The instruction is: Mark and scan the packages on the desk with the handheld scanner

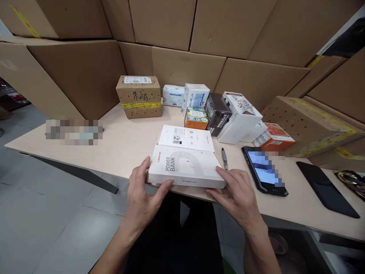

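Along a wall of large cardboard boxes point(173, 62) stands a pale bench point(114, 140), a taped carton point(141, 98) toward its rear. At the bench's near edge, the white POWER BANK box point(189, 165) is held at both ends: the left hand point(142, 196) grips its left end, thumb against the front side; the right hand point(238, 190) pinches its right end between thumb and fingers. Just beyond lies a pen point(224, 156).
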`<act>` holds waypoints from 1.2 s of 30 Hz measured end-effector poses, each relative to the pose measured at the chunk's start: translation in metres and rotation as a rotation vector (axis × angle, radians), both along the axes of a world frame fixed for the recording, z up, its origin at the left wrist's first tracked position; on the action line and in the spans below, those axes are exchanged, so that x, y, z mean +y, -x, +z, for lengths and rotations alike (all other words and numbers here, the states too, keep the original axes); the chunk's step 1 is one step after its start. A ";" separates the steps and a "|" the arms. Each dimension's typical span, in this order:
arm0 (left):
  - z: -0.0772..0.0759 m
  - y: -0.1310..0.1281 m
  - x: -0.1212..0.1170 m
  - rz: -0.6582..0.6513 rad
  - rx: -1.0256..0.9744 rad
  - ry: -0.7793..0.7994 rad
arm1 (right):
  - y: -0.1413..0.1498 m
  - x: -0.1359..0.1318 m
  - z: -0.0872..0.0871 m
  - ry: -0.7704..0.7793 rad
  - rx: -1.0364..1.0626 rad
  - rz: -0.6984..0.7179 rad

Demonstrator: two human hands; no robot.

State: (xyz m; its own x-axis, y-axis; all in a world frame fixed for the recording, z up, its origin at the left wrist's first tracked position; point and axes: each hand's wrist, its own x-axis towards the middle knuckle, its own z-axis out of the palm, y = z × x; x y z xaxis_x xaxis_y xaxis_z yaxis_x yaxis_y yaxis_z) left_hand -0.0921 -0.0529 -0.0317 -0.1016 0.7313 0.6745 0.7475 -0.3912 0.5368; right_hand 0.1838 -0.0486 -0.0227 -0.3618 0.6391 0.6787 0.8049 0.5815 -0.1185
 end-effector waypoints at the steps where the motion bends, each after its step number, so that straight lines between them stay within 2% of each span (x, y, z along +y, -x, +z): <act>1: 0.001 0.000 0.001 -0.006 -0.011 -0.017 | 0.000 0.000 0.000 -0.004 0.015 -0.005; 5: 0.006 0.002 0.005 -0.051 -0.045 -0.066 | -0.006 -0.005 -0.004 -0.003 0.168 0.009; 8: 0.007 0.003 0.010 -0.102 -0.066 -0.051 | -0.011 -0.010 -0.010 0.095 0.404 0.003; 11: 0.007 0.002 0.015 -0.168 -0.045 0.029 | -0.014 -0.010 -0.013 0.207 0.562 -0.092; 15: 0.007 0.000 0.020 -0.204 -0.052 0.155 | -0.011 -0.005 -0.012 0.335 0.623 -0.123; 18: 0.012 0.007 0.024 -0.258 -0.133 0.179 | -0.010 -0.003 -0.013 0.394 0.663 -0.115; 20: 0.020 0.015 0.033 -0.278 -0.194 0.187 | -0.010 -0.004 -0.015 0.404 0.672 -0.091; 22: 0.034 0.024 0.050 -0.232 -0.199 0.222 | -0.011 -0.006 -0.016 0.404 0.655 -0.060; 25: 0.058 0.032 0.092 -0.202 -0.009 0.275 | -0.012 -0.008 -0.015 0.391 0.623 -0.032; 28: 0.075 0.028 0.142 -0.382 0.344 0.476 | -0.012 -0.007 -0.013 0.374 0.637 -0.024; 31: 0.078 0.016 0.178 -0.505 0.566 0.615 | -0.010 -0.007 -0.012 0.324 0.694 -0.029; 33: 0.076 0.010 0.187 -0.549 0.649 0.644 | -0.009 -0.008 -0.013 0.303 0.782 -0.055; 36: 0.074 0.014 0.181 -0.584 0.705 0.591 | -0.011 -0.010 -0.015 0.299 0.975 -0.151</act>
